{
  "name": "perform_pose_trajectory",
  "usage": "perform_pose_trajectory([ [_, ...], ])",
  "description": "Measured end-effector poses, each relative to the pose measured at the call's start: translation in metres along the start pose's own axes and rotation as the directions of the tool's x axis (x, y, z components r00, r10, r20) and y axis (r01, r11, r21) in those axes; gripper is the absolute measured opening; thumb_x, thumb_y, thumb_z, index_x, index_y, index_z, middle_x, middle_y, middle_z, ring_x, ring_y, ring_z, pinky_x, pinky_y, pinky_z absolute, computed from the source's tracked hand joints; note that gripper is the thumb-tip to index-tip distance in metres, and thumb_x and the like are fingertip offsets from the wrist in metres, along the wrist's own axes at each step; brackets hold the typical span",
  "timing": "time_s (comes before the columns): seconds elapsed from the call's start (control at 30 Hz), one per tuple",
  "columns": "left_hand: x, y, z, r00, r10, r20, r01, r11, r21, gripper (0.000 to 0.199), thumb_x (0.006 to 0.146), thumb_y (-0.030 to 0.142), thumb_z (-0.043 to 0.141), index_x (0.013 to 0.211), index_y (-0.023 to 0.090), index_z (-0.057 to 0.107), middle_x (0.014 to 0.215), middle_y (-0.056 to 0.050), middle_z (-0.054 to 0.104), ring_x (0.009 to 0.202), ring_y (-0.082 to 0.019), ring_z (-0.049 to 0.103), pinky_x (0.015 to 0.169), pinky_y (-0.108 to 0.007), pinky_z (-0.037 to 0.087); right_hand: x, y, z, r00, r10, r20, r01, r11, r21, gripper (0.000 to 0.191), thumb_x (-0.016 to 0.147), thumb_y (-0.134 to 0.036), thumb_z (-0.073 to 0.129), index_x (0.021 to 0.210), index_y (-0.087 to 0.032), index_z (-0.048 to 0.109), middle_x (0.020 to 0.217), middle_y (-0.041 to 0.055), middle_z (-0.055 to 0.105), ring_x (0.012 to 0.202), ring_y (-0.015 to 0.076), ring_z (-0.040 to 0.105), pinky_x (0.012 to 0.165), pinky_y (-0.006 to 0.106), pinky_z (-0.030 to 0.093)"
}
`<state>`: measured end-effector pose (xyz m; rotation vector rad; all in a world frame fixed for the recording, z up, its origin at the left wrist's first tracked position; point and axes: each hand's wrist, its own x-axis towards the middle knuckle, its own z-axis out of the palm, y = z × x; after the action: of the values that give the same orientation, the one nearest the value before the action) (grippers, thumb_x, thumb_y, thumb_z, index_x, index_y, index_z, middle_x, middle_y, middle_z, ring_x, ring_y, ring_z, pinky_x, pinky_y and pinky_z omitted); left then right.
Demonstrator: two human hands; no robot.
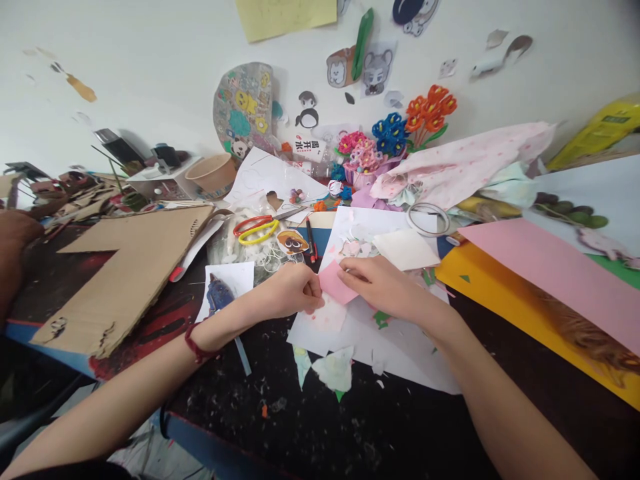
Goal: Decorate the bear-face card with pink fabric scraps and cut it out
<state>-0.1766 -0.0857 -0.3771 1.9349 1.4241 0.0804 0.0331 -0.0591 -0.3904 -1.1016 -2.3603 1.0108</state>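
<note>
A small pink piece of paper (334, 285) is held over a white sheet (415, 360) on the dark table. My left hand (293, 292) has its fingers curled closed at the paper's left edge. On the other side, my right hand (375, 283) pinches the upper right part of the same piece, thumb hidden beneath. A folded white paper (407, 249) lies just beyond my right hand. Torn pale scraps (336, 369) are scattered in front of the sheet, and a green scrap (382, 319) rests on it. A black and red pen (311, 240) lies behind my left hand.
Cut cardboard (135, 273) covers the left side. Scissors with red and yellow handles (259, 231) lie behind my left wrist. A tape ring (429, 220), a pink sheet (555, 280) and a yellow-orange sheet (480, 300) are right. Another person's arm (15, 247) shows far left.
</note>
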Motion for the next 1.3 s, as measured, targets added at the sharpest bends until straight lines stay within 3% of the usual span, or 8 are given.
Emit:
perform_pose_trajectory([
  [0.53, 0.0052, 0.0048, 0.0003, 1.000, 0.005, 0.008, -0.006, 0.998, 0.060, 0.012, 0.073, 0.022, 0.064, 0.064, 0.017, 0.069, 0.058, -0.001, 0.072, 0.056, -0.012, 0.064, 0.057, -0.022, 0.042, 0.0010, 0.0006, 0.0015, 1.000, -0.013, -0.019, 0.013, 1.000, -0.001, 0.035, 0.095, -0.031, 0.042, 0.067, -0.021, 0.026, 0.059, -0.0041, 0.036, 0.057, 0.0115, 0.033, 0.055, 0.031, 0.023],
  [1.3, 0.0015, 0.0021, -0.0030, 0.999, 0.009, 0.047, -0.010, 1.000, 0.022, 0.012, 0.075, 0.022, 0.058, 0.069, 0.017, 0.067, 0.064, -0.001, 0.073, 0.059, -0.012, 0.066, 0.057, -0.021, 0.044, 0.0010, 0.0023, 0.0021, 1.000, -0.017, -0.017, 0.017, 1.000, -0.001, 0.035, 0.096, -0.031, 0.042, 0.067, -0.021, 0.025, 0.056, -0.0047, 0.034, 0.055, 0.0114, 0.030, 0.055, 0.032, 0.021],
])
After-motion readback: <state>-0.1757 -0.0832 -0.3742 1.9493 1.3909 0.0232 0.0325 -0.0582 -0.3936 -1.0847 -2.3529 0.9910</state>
